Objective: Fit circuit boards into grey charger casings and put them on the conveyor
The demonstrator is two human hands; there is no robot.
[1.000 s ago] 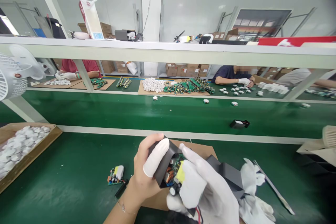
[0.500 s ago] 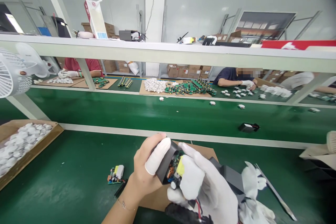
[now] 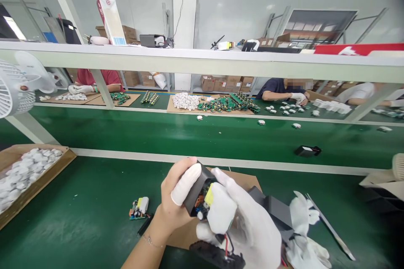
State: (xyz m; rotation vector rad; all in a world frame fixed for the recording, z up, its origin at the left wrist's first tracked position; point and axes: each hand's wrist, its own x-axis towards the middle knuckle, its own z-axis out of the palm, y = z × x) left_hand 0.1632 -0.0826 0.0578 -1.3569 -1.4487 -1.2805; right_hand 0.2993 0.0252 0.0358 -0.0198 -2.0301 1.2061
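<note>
Black boxy casing (image 3: 195, 185) tilted slightly since before, hands (image 3: 243, 222) gripping, gloved.

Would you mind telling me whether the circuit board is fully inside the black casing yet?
Only partly in: the board shows yellow and orange parts at the open end of the casing, held between both hands.

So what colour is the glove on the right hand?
White, seen in the head view: the right hand wears a white glove.
</note>
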